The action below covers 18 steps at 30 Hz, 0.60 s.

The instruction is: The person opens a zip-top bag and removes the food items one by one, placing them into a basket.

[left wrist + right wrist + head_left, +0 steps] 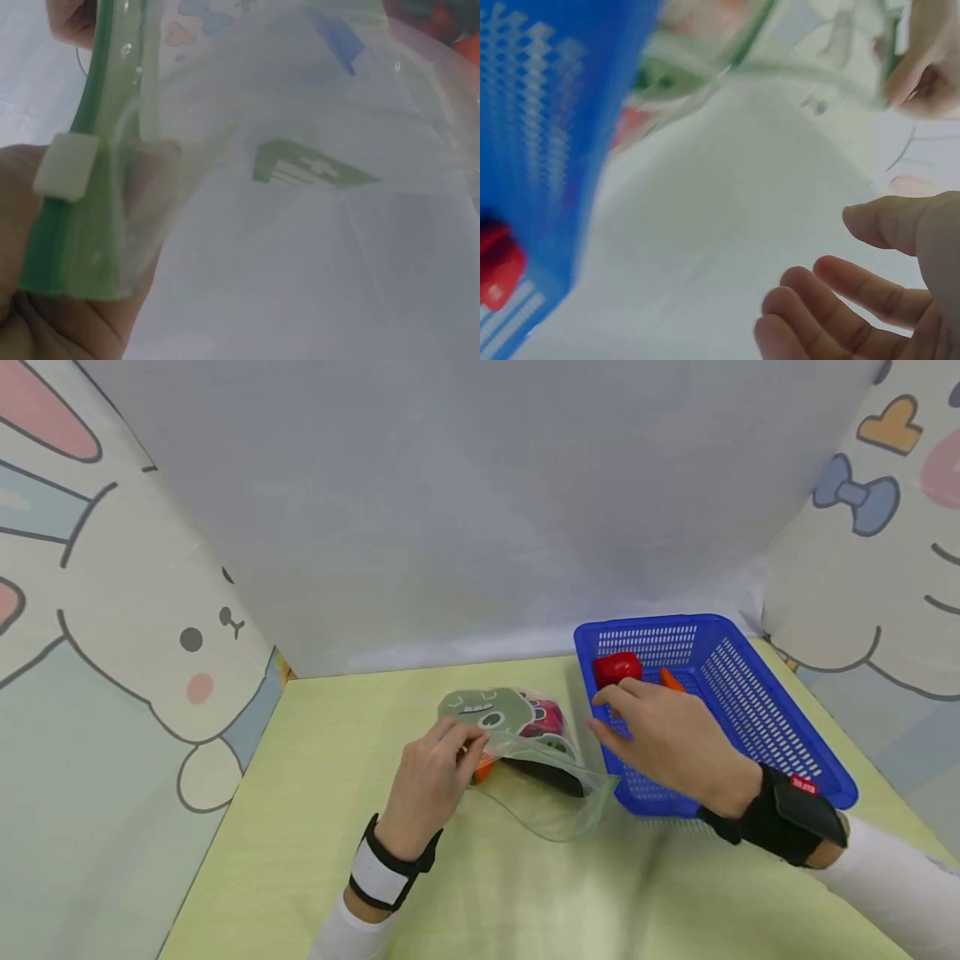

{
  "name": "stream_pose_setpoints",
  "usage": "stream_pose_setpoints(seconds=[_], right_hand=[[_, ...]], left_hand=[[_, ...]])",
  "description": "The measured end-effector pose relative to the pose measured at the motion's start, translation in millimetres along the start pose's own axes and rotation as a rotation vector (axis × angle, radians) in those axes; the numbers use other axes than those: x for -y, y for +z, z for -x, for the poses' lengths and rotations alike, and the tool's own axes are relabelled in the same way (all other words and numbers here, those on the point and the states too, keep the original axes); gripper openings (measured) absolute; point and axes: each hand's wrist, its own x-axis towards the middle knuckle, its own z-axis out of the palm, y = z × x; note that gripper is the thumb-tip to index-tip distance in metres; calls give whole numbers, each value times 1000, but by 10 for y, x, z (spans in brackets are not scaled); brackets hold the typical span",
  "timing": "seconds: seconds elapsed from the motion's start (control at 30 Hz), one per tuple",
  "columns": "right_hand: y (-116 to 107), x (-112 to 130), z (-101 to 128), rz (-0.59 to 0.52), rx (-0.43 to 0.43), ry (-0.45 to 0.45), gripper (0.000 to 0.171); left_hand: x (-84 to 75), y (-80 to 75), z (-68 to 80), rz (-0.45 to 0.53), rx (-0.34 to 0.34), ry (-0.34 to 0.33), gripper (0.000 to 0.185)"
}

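Note:
My left hand (431, 781) pinches the left edge of the mouth of a clear zip bag (525, 689). The bag lies on the table with its mouth gaping toward me, and a cartoon face is printed on it. Inside are a long dark thing (551, 777), an orange thing (483, 769) and something pinkish red. A white slider (67, 166) sits on the green zip strip beside my left thumb in the left wrist view. My right hand (667, 739) hangs over the left side of a blue basket (795, 727), fingers apart and holding nothing.
In the basket lie a glossy red vegetable-like piece (617, 668) and a slim orange piece (672, 680), partly hidden by my right hand. The basket stands right of the bag on the pale yellow table (330, 735). Cartoon-printed panels and a grey-white backdrop (450, 527) enclose the table.

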Motion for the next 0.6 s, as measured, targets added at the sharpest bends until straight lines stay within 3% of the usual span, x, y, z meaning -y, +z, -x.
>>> stream_pose_setpoints(seconds=[0.13,0.23,0.6], right_hand=[[35,338,56,-20,-71,-112,28],[119,542,78,-66,-54,-176,26],[760,878,-116,6,227,-234,27]], left_hand=[[-15,-17,-6,-4,-8,6,11],[-27,-32,-12,-2,-12,7,11],[-40,-61,-14,-4,-21,5,11]])
